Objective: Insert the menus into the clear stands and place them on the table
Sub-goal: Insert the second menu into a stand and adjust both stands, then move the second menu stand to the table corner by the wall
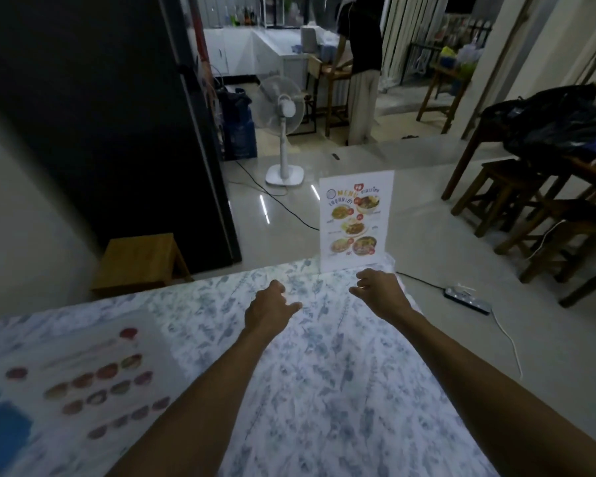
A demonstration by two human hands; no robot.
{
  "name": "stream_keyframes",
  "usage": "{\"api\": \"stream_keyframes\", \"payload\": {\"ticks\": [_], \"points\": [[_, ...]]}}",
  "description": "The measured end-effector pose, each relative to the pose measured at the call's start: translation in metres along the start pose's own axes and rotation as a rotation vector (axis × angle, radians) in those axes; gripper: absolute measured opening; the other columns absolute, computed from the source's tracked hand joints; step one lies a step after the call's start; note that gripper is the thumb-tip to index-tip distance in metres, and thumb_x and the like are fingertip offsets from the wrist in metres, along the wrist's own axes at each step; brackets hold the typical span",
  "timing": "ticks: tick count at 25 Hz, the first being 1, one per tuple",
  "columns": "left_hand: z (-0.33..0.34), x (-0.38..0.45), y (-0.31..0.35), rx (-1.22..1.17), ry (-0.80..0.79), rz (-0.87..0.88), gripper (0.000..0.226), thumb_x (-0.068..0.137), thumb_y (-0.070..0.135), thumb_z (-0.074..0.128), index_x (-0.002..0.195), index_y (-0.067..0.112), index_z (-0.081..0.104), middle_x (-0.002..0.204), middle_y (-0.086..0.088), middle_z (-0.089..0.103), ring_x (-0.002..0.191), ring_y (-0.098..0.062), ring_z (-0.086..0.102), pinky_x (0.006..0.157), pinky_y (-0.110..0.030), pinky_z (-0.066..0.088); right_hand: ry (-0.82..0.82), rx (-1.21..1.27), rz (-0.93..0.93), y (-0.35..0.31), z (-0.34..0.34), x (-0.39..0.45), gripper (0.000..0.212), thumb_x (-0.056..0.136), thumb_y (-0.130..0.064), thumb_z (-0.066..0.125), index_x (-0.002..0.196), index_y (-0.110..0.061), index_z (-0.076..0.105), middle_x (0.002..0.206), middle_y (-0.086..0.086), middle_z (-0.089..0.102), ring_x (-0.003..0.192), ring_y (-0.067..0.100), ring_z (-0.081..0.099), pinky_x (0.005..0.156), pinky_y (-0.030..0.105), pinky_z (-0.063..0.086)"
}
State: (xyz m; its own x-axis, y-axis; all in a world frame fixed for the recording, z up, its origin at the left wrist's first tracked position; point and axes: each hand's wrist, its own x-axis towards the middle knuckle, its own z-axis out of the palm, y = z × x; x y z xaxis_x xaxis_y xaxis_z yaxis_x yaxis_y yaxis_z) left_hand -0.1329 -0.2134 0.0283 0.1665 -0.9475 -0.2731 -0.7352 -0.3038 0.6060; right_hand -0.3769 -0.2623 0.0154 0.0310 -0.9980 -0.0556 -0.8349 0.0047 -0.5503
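Flat menu sheet (93,383) blurred; left edge cut off

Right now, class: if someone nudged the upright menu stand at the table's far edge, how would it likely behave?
The menu stand is tall and thin on a narrow base, so it would probably tip rather than slide. It sits at the edge of the table, so a push away could drop it. It looks light; neither the left hand nor the right hand steadies it.

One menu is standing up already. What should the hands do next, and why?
Probably the left hand should reach back for the flat menu lying at the table's near left. The upright menu already stands at the far edge, both hands look empty, the right hand is apart from it, and the flat sheet isn't in a stand yet.
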Motion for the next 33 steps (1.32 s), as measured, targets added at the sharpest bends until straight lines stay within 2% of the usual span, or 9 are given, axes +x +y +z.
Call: {"api": "stream_keyframes", "payload": {"ticks": [5, 9, 15, 18, 22, 25, 28, 31, 33], "points": [[-0.024, -0.091, -0.074, 0.001, 0.035, 0.001, 0.057, 0.082, 0.049, 0.072, 0.127, 0.018, 0.054, 0.121, 0.0, 0.067, 0.107, -0.021, 0.064, 0.077, -0.028, 0.046, -0.046, -0.029, -0.075, -0.066, 0.043, -0.095, 0.039, 0.084, -0.033, 0.073, 0.111, -0.005, 0.068, 0.106, 0.01, 0.074, 0.098, 0.023, 0.069, 0.077, 0.025, 0.048], [-0.044, -0.148, -0.133, 0.003, 0.078, -0.053, 0.055, 0.081, 0.049, 0.073, 0.123, 0.018, 0.054, 0.116, -0.003, 0.069, 0.101, -0.024, 0.067, 0.08, -0.034, 0.055, -0.101, -0.038, -0.122, -0.114, 0.086, -0.159, 0.037, 0.085, -0.032, 0.073, 0.11, -0.006, 0.069, 0.107, 0.01, 0.074, 0.096, 0.021, 0.069, 0.06, 0.006, 0.033], [-0.082, -0.209, -0.218, -0.029, 0.156, -0.183, 0.053, 0.082, 0.05, 0.071, 0.123, 0.019, 0.055, 0.118, -0.004, 0.067, 0.105, -0.026, 0.065, 0.084, -0.037, 0.052, -0.236, 0.012, -0.193, -0.184, 0.14, -0.218, 0.042, 0.085, -0.032, 0.073, 0.118, -0.007, 0.066, 0.109, 0.009, 0.073, 0.099, 0.019, 0.067, 0.073, 0.019, 0.043], [-0.097, -0.228, -0.249, -0.059, 0.198, -0.246, 0.055, 0.084, 0.049, 0.069, 0.128, 0.02, 0.056, 0.128, -0.003, 0.063, 0.113, -0.026, 0.062, 0.091, -0.036, 0.048, -0.277, 0.038, -0.235, -0.213, 0.164, -0.229, 0.041, 0.085, -0.029, 0.074, 0.117, -0.005, 0.066, 0.109, 0.009, 0.073, 0.097, 0.02, 0.068, 0.074, 0.021, 0.047], [-0.11, -0.247, -0.282, -0.061, 0.22, -0.31, 0.05, 0.085, 0.048, 0.068, 0.125, 0.019, 0.059, 0.123, -0.004, 0.067, 0.11, -0.025, 0.064, 0.083, -0.032, 0.047, -0.334, 0.024, -0.271, -0.233, 0.192, -0.234, 0.037, 0.085, -0.028, 0.073, 0.116, -0.008, 0.066, 0.108, 0.006, 0.072, 0.083, 0.012, 0.062, 0.062, 0.01, 0.041], [-0.114, -0.246, -0.298, -0.063, 0.238, -0.366, 0.05, 0.085, 0.048, 0.068, 0.124, 0.018, 0.059, 0.122, -0.005, 0.068, 0.109, -0.025, 0.064, 0.079, -0.03, 0.045, -0.359, -0.064, -0.293, -0.231, 0.201, -0.224, 0.019, 0.087, -0.029, 0.071, 0.093, -0.011, 0.068, 0.096, 0.003, 0.073, 0.067, 0.009, 0.057, 0.052, 0.01, 0.036], [-0.115, -0.231, -0.314, -0.036, 0.267, -0.413, 0.052, 0.083, 0.049, 0.069, 0.123, 0.018, 0.059, 0.122, -0.004, 0.069, 0.107, -0.025, 0.066, 0.081, -0.032, 0.048, -0.34, -0.133, -0.242, -0.217, 0.203, -0.2, 0.033, 0.086, -0.029, 0.071, 0.063, -0.014, 0.052, 0.068, 0.003, 0.065, 0.055, 0.014, 0.054, 0.049, 0.021, 0.038], [-0.115, -0.208, -0.329, -0.023, 0.3, -0.472, 0.052, 0.082, 0.045, 0.073, 0.122, 0.014, 0.06, 0.12, -0.009, 0.07, 0.107, -0.027, 0.066, 0.085, -0.036, 0.052, -0.363, -0.104, -0.224, -0.202, 0.206, -0.173, 0.04, 0.083, -0.032, 0.075, 0.059, -0.021, 0.045, 0.061, -0.008, 0.052, 0.053, 0.006, 0.049, 0.049, 0.017, 0.03], [-0.113, -0.192, -0.336, -0.055, 0.312, -0.473, 0.051, 0.08, 0.038, 0.078, 0.12, 0.01, 0.062, 0.121, -0.011, 0.07, 0.107, -0.028, 0.067, 0.086, -0.036, 0.051, -0.403, -0.065, -0.246, -0.196, 0.213, -0.159, 0.029, 0.081, -0.029, 0.078, 0.067, -0.016, 0.056, 0.072, -0.005, 0.062, 0.061, 0.01, 0.058, 0.054, 0.017, 0.038]]}}
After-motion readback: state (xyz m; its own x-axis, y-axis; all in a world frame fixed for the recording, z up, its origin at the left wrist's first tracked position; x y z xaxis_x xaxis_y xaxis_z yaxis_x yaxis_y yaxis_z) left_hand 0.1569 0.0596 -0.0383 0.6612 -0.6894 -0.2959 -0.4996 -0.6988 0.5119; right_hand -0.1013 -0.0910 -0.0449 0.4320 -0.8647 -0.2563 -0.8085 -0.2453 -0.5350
